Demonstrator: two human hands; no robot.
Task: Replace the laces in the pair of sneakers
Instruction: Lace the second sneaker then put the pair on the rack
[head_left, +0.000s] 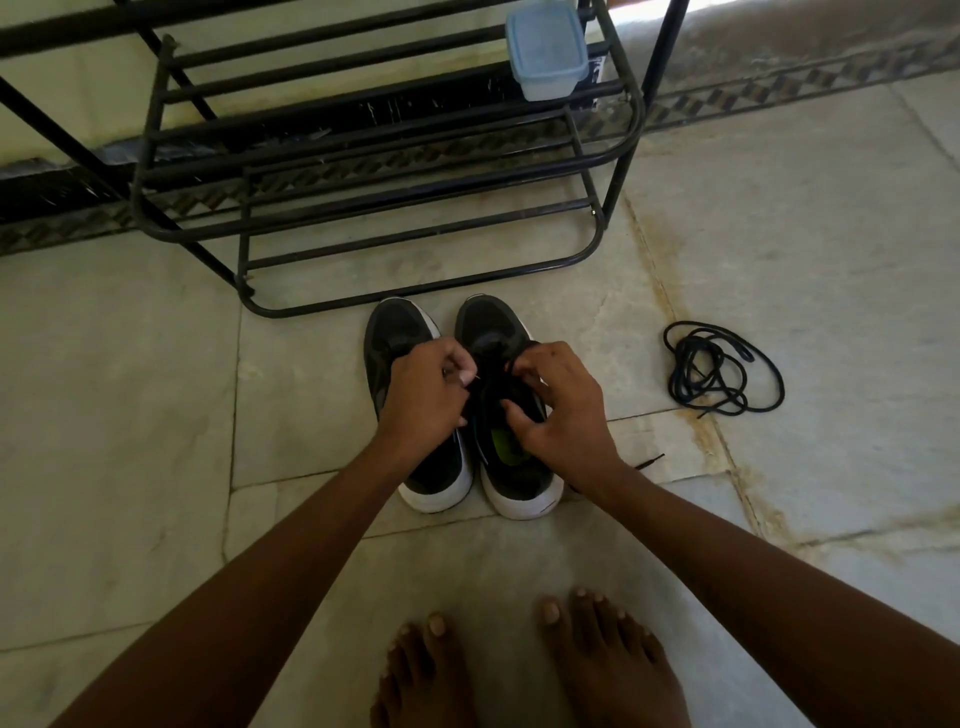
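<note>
Black coiled lace (722, 370) beside sneakers (467, 405).

Single head-mounted view, wide-angle, looking forward and steeply down at the pale stone tile floor (156, 395). Both bare forearms enter from the bottom corners and meet near frame centre. Left hand (426, 400) and right hand (563, 405) sit mid-frame, close to the lens, over the pair of black white-soled sneakers (511, 467). Bare toes (524, 660) at the bottom edge put the camera almost directly above the feet. Black metal tube shoe rack (363, 171) fills the top, bowed by lens distortion. No second view, so no overlap.
</note>
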